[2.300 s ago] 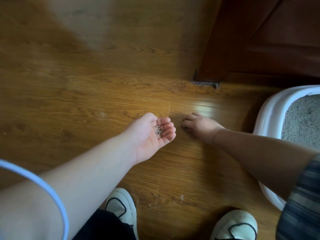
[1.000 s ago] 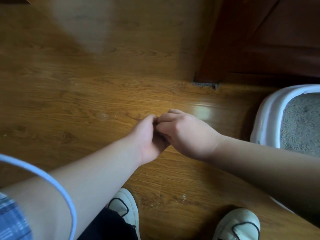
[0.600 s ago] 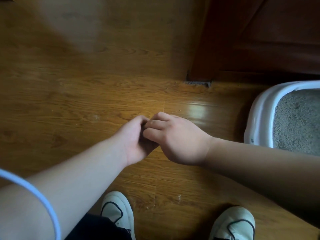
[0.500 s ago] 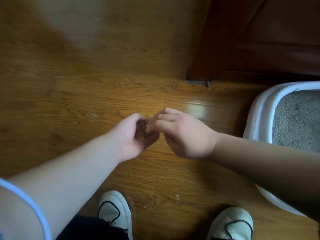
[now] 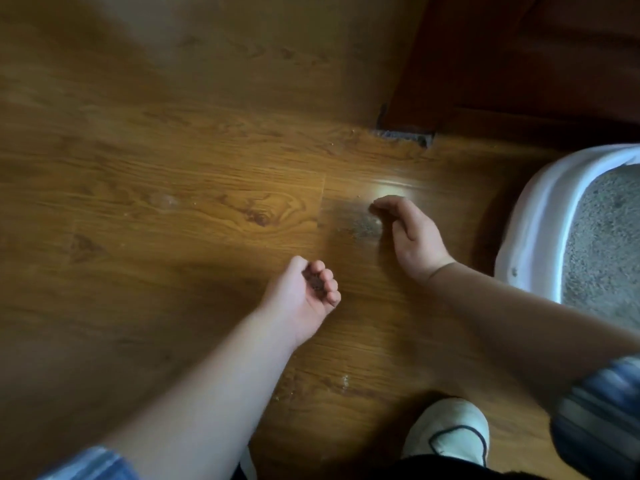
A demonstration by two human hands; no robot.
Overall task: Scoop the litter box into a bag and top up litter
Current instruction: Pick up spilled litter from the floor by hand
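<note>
While my left hand cups grains, my right hand curves empty beside spilled litter; cleanup unfinished; bag unseen.

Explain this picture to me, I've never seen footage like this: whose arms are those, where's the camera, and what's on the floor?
There is no machine here. A person wears one wide-angle camera on the head, looking down at their own arms. The left hand is cupped palm up and holds a few litter grains. The right hand rests edge-on on the wooden floor beside a small patch of spilled litter; whether it pinches any I cannot tell. At the right stands the white litter box, with grey litter inside. A white shoe shows at the bottom.
</note>
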